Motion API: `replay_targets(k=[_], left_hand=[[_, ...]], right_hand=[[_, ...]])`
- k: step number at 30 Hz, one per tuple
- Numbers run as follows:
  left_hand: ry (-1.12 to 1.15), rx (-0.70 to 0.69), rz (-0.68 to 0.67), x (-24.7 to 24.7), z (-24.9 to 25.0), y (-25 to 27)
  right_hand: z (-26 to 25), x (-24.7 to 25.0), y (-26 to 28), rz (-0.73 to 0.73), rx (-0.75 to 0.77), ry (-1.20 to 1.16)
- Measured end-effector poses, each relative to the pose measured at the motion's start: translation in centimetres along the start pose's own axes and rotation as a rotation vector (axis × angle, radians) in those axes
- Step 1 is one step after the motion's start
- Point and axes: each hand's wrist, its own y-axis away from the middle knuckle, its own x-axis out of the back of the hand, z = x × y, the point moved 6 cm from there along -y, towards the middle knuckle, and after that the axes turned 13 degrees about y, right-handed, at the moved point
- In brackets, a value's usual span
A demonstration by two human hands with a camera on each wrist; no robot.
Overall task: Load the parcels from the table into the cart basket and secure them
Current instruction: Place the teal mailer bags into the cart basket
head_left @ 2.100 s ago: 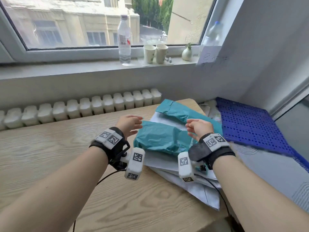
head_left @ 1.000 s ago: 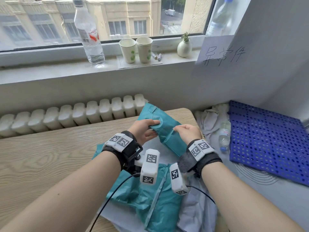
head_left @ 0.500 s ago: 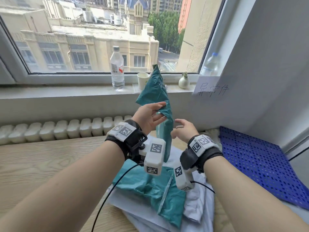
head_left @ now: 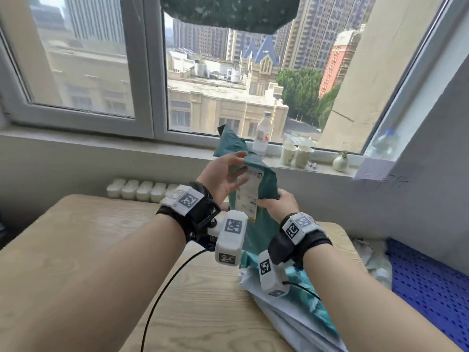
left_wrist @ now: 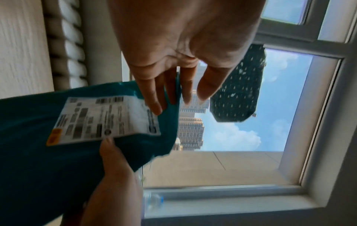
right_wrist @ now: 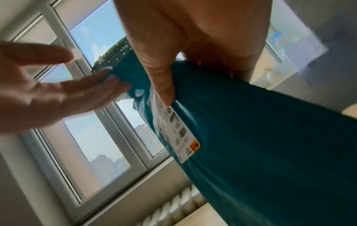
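Note:
I hold a teal plastic parcel (head_left: pixel 265 224) upright above the wooden table (head_left: pixel 101 237), its white shipping label (head_left: pixel 250 191) facing me. My right hand (head_left: pixel 275 201) grips the parcel's right side. In the right wrist view its thumb (right_wrist: pixel 164 91) presses on the label's edge and its fingers are hidden behind the bag (right_wrist: pixel 270 145). My left hand (head_left: pixel 228 171) is at the parcel's upper left, fingers (left_wrist: pixel 154 97) straight and touching the bag's top edge (left_wrist: pixel 170 110). More teal and white parcels (head_left: pixel 304 306) lie piled on the table's right end.
A blue perforated plastic panel (head_left: pixel 431 288) lies low at the right, beside the table. On the windowsill stand a water bottle (head_left: pixel 262 135), two paper cups (head_left: pixel 295 154) and a small vase (head_left: pixel 340 162). A radiator (head_left: pixel 142 190) runs behind the table.
The parcel has turned so its label faces me. My right hand now grips its side, and my left hand's fingers have straightened on the top edge. The view has tilted upward.

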Motion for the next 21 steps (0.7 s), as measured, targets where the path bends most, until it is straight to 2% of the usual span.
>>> replay_targets(k=[6, 11, 14, 18, 21], left_hand=[[-0.105, -0.156, 0.297, 11.8, 7.5, 6.5], [-0.145, -0.184, 0.501, 20.3, 10.7, 12.3], [-0.171, -0.201, 0.563, 24.3, 12.3, 16.1], [-0.19, -0.265, 0.624, 28.8, 15.1, 21.1], [-0.224, -0.325, 0.615, 30.8, 17.3, 24.1]], right_hand=[[-6.0, -6.1, 5.8, -0.143, 0.003, -0.152], [-11.2, -12.2, 10.5, -0.245, 0.076, -0.187], [-14.2, -16.3, 13.2, -0.335, 0.136, -0.157], [-17.8, -21.5, 16.7, -0.404, 0.313, 0.024], [-20.2, -24.9, 19.5, -0.497, 0.387, 0.126]])
